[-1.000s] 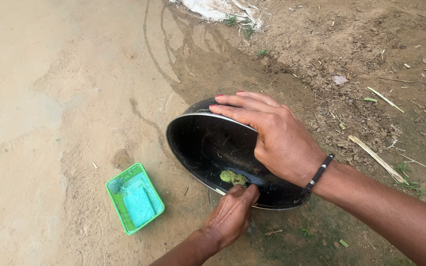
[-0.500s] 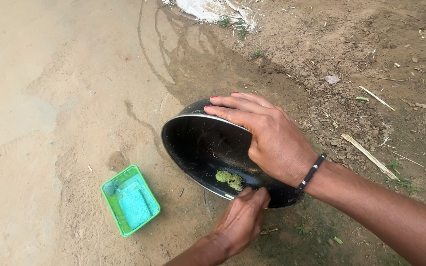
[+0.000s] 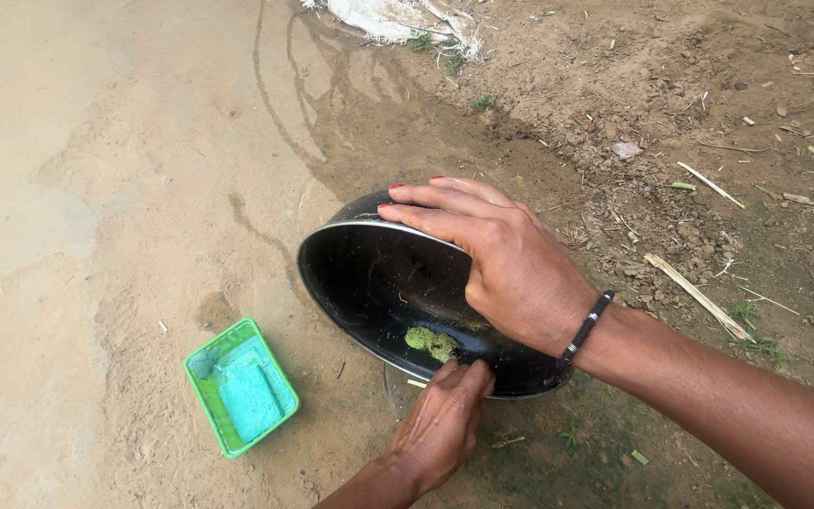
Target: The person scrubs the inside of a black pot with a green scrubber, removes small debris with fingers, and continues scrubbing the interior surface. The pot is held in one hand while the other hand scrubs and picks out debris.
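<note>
A black metal pot [image 3: 369, 273] lies tilted on its side on the sandy ground, its mouth facing me. My right hand [image 3: 501, 259], with a dark band at the wrist, lies flat over the pot's upper right rim, fingers spread, holding it steady. My left hand [image 3: 440, 424] reaches in from below and pinches a green scrubbing pad [image 3: 429, 342] against the pot's inner wall near the lower rim.
A green plastic tray [image 3: 240, 386] holding a turquoise soap bar sits on the sand to the pot's left. Wet streaks run up the ground behind the pot. White rubbish [image 3: 398, 17] lies at the top. Sticks [image 3: 694, 294] and clods litter the dirt on the right.
My left hand slid the scrubbing pad a little to the right along the pot's inner wall and then back left. My right hand has stayed on the rim.
</note>
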